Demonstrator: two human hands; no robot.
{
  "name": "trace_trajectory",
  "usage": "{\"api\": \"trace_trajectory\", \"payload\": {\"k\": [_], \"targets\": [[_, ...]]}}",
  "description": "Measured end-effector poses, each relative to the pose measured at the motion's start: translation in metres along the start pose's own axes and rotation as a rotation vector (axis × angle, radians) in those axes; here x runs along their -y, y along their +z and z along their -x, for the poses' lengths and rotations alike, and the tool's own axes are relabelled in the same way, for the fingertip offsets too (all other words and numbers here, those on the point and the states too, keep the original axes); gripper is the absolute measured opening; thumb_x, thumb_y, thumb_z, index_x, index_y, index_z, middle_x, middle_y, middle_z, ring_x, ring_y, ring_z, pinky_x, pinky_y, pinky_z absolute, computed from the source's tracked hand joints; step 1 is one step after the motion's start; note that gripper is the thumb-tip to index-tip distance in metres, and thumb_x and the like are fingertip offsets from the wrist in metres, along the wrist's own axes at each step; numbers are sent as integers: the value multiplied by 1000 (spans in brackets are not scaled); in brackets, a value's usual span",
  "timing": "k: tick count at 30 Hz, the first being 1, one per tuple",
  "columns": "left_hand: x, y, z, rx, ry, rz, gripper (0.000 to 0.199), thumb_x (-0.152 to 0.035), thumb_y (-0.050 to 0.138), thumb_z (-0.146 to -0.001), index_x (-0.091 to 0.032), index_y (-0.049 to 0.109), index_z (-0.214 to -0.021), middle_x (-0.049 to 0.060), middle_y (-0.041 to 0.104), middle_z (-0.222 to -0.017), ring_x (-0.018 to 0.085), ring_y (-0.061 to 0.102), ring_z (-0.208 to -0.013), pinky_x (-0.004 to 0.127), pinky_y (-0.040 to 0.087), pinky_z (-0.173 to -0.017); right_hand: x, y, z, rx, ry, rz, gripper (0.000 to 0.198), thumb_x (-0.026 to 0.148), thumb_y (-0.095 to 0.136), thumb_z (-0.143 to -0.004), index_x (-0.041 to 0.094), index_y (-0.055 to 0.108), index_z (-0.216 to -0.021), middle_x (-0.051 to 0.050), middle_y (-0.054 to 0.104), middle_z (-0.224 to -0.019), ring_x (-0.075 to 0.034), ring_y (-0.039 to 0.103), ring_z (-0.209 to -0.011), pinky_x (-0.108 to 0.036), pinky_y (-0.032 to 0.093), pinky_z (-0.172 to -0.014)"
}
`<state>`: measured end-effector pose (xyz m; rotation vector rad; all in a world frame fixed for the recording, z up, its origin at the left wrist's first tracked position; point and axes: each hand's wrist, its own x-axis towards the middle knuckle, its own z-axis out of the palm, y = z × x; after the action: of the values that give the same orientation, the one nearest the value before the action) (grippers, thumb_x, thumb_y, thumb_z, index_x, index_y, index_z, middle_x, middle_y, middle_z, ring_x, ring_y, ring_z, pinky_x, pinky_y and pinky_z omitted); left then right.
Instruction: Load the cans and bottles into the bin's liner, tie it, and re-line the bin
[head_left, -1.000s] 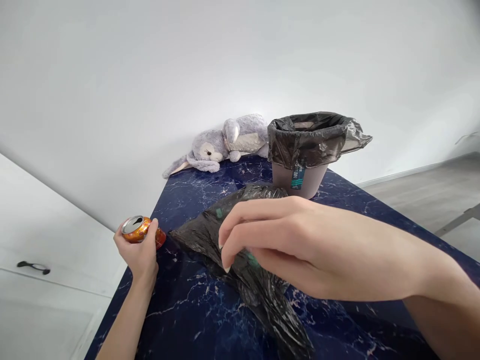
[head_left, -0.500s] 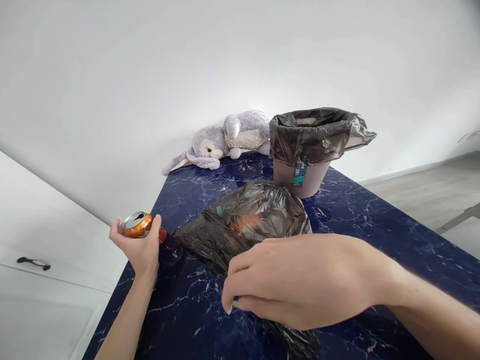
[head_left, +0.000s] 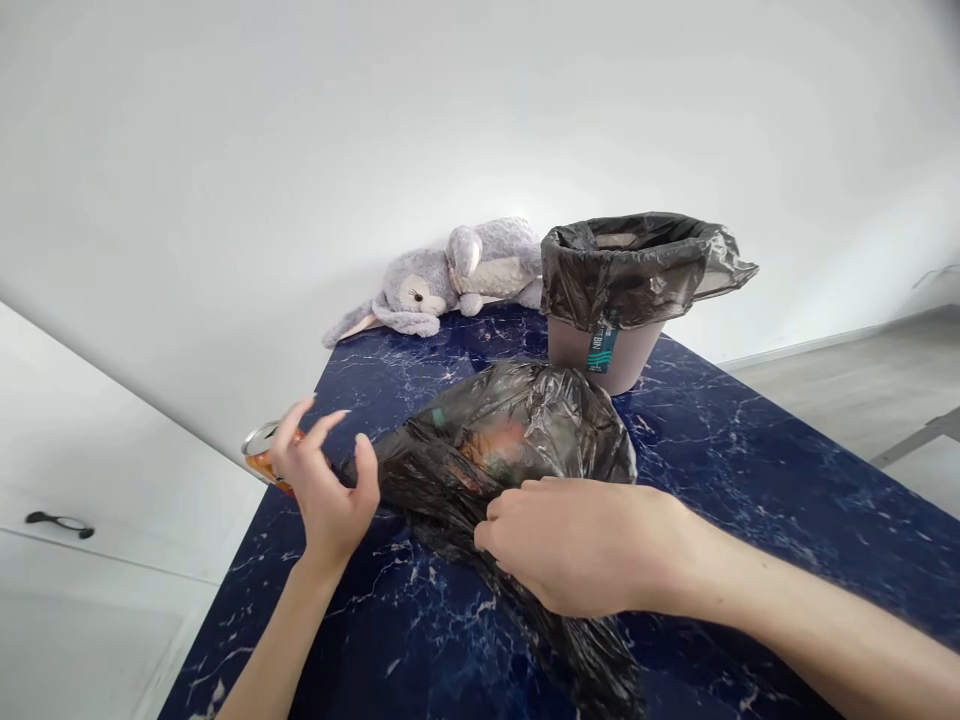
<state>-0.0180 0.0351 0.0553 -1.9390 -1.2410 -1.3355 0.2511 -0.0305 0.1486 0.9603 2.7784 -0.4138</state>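
Observation:
My left hand [head_left: 326, 490] is open, its fingers spread and curved, with nothing between them. Just behind it, at the table's left edge, stands an orange drink can [head_left: 260, 455] with an opened silver top, partly hidden by my fingers. A black plastic garbage bag [head_left: 517, 420] lies in the middle, thin enough that orange and green contents show through. Over the near side of the bag my right hand [head_left: 585, 545] is closed, fingers curled down onto the gathered plastic; its fingertips are hidden.
A grey-pink bin [head_left: 566, 345] lined with a black bag stands at the back right. To its left a grey plush rabbit [head_left: 487, 270] lies against the wall. Everything rests on a dark blue marbled table [head_left: 420, 640]. A cabinet handle [head_left: 60, 524] shows at left.
My left hand has let go of the can and moved right, toward the bag. My right hand has moved slightly up and away from me onto the bag's plastic.

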Motion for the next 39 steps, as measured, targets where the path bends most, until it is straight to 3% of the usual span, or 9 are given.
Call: {"api": "trace_trajectory", "payload": {"k": [3,7,11,15,21,32,39], "targets": [[-9,5,5,102,106,60,39,-15,66,-95,-21,58,-133,19,56,-146,37,50,-145,62,38,-123,2,2,-3,50,5,63,23,12,58,-102,13,78,-114,-12,79,-110,-26,74,-96,-34,46,-64],[-20,8,12,165,210,89,37,-14,65,-96,-20,58,-131,19,60,-140,37,54,-139,60,42,-117,6,4,-6,-26,10,117,26,12,55,-104,11,78,-116,-16,75,-122,-30,68,-115,-37,52,-90],[-25,8,15,178,231,97,24,-14,63,-97,-20,59,-120,18,61,-133,37,56,-133,58,42,-112,12,0,-11,65,70,153,26,9,58,-100,9,81,-112,-20,75,-122,-30,65,-118,-39,48,-104],[-27,5,16,201,235,97,15,-12,62,-98,-21,60,-109,16,60,-128,35,56,-129,56,42,-109,17,-8,-14,119,162,212,29,13,60,-100,7,80,-121,-21,74,-126,-34,62,-125,-43,47,-111],[-31,3,18,286,242,127,13,-12,65,-97,-24,67,-103,15,59,-132,36,53,-131,57,41,-109,14,-10,-20,99,257,292,43,21,60,-102,2,72,-139,-27,55,-158,-42,43,-153,-52,34,-127],[-30,13,25,418,151,33,20,-19,63,-101,-26,72,-118,13,62,-144,36,49,-140,58,39,-116,-3,17,-36,-83,360,230,60,29,66,-100,2,56,-153,-27,38,-170,-43,29,-160,-52,29,-128],[-20,21,32,436,59,-40,38,-27,64,-102,-23,61,-139,18,57,-150,39,46,-142,62,40,-116,-22,31,-48,-284,419,211,64,27,63,-101,0,48,-158,-31,40,-168,-44,37,-156,-52,34,-123]]}}
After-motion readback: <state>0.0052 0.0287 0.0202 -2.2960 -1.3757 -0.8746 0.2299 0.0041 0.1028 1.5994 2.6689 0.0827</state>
